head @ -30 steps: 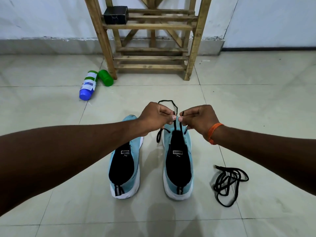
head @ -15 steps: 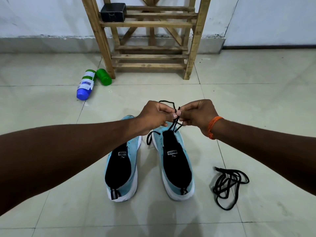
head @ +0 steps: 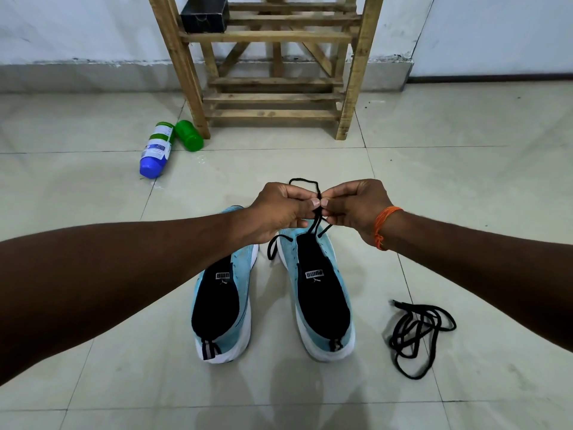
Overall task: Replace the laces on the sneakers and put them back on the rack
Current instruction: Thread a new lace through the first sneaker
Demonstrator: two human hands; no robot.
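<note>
Two light blue sneakers with black insides stand side by side on the tiled floor, heels toward me: the left sneaker [head: 221, 308] and the right sneaker [head: 322, 293]. My left hand [head: 280, 211] and my right hand [head: 356, 206] meet above the right sneaker's toe end, both pinching a black lace [head: 305, 181] that runs down into that shoe and loops above my fingers. A loose black lace [head: 418, 336] lies tangled on the floor to the right of the shoes. The wooden rack [head: 273, 69] stands against the wall ahead.
A black box [head: 204, 13] sits on a rack shelf. A white bottle with a blue cap [head: 155, 150] and a green bottle [head: 189, 139] lie on the floor by the rack's left leg. An orange thread band [head: 384, 226] circles my right wrist.
My hands have risen a little and drawn together, pulling the black lace up from the right sneaker. The view has shifted slightly closer to the rack.
</note>
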